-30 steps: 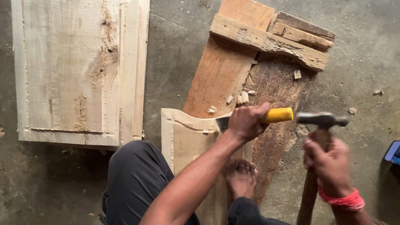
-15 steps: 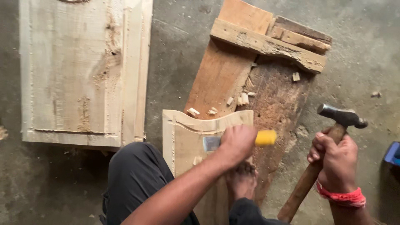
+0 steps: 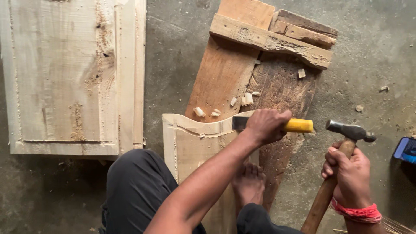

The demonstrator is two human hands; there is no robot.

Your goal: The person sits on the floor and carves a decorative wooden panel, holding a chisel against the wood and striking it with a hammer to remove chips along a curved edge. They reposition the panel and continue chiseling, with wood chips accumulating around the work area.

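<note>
My left hand point(image 3: 265, 125) grips a chisel point(image 3: 299, 125) with a yellow handle, its steel blade lying flat against the curved top edge of a pale carved wood panel point(image 3: 190, 147). My right hand point(image 3: 351, 173) holds a wooden-handled hammer point(image 3: 346, 131); the metal head hangs just right of the chisel's yellow end, a small gap between them. A red band circles my right wrist. My bare foot point(image 3: 248, 184) rests on the panel, and my dark-trousered knee point(image 3: 138, 186) is beside it.
Brown planks point(image 3: 225, 73) with a nailed crosspiece point(image 3: 268, 41) lie under the panel, strewn with wood chips point(image 3: 242, 100). A large pale wooden panel point(image 3: 65, 73) lies at left on the concrete floor. A blue object point(image 3: 406, 149) sits at the right edge.
The hammer struck the chisel end a second ago, swung back to the right, and now is close beside the yellow handle again. My left hand keeps the chisel on the panel's edge.
</note>
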